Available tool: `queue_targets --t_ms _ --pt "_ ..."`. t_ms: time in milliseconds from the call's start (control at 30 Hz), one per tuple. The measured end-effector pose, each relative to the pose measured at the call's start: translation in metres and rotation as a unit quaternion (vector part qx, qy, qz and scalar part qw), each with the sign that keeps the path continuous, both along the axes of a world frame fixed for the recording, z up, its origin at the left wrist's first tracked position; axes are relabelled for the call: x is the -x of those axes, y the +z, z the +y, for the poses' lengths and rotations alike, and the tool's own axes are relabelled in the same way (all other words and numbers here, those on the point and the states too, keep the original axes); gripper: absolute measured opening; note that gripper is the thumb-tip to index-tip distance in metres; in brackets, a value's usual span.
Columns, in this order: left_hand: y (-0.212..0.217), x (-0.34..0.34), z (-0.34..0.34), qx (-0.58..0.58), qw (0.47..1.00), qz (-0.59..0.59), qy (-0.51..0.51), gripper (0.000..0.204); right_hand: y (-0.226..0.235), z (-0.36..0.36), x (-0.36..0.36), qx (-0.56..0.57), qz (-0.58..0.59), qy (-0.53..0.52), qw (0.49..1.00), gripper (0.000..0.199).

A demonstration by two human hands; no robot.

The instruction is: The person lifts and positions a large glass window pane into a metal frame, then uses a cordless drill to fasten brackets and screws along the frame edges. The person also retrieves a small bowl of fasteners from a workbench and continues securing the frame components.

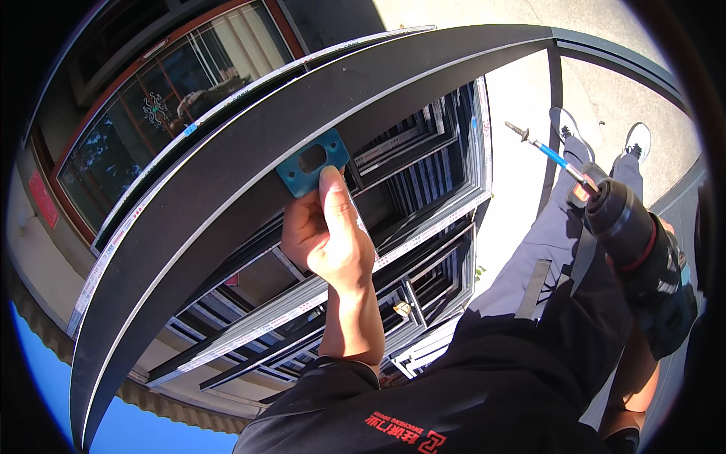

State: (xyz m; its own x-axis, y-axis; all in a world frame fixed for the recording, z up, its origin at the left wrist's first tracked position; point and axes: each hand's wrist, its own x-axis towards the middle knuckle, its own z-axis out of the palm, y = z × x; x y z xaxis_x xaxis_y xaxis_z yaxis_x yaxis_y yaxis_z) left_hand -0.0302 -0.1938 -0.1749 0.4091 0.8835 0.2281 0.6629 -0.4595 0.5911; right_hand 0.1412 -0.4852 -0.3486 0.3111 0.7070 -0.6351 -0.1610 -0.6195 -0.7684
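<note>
A blue-green plate (291,181) with one large oblong hole and smaller round holes is left of centre, against the near edge of a dark metal bar (249,129) that the lens bends into an arc. The left hand (327,238) pinches its near right corner, thumb laid on top and the other fingers curled beneath. Near the right side, the right hand (666,225) holds a dark drill (624,223); its fingers are mostly hidden, so how each one lies I cannot tell. The drill's blue-banded bit (554,157) points far and left, a threaded screw (516,132) at its tip, well apart from the plate. Below the bar, dark frames (412,250) lie stacked, edged with white strips printed in small red and blue marks. Another printed white strip (121,240) runs along the bar's far side. The black shirt (491,393) carries a red emblem beside red lettering. Far left, a red panel (43,198) hangs on the wall near a red-framed window (170,98).
</note>
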Motion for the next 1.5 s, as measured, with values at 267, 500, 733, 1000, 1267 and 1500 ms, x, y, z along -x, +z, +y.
queue_targets --t_ms 267,500,733,1000,1267,1500 --pt "-0.002 0.003 0.001 -0.03 0.999 0.018 0.001 0.026 -0.002 0.013 0.0 -0.018 0.004 0.005 1.0 0.048" --pt "-0.003 0.006 0.006 -0.037 0.999 0.006 -0.017 0.025 0.008 0.023 -0.004 0.037 0.04 0.04 0.998 0.048" --pt "-0.006 0.007 0.005 -0.063 0.998 0.013 -0.015 0.023 0.013 0.045 -0.008 -0.266 -0.07 0.057 0.96 0.047" --pt "-0.004 0.003 -0.002 -0.03 1.0 0.007 -0.005 0.019 0.033 0.083 -0.008 -0.34 -0.017 0.04 0.939 0.048" --pt "-0.007 0.001 -0.001 -0.018 0.999 -0.026 -0.006 0.018 0.046 0.104 -0.007 -0.378 0.025 0.041 0.925 0.049" --pt "-0.014 0.001 -0.001 -0.041 0.997 -0.06 -0.02 0.013 0.047 0.099 -0.009 -0.323 0.209 0.016 0.923 0.047"
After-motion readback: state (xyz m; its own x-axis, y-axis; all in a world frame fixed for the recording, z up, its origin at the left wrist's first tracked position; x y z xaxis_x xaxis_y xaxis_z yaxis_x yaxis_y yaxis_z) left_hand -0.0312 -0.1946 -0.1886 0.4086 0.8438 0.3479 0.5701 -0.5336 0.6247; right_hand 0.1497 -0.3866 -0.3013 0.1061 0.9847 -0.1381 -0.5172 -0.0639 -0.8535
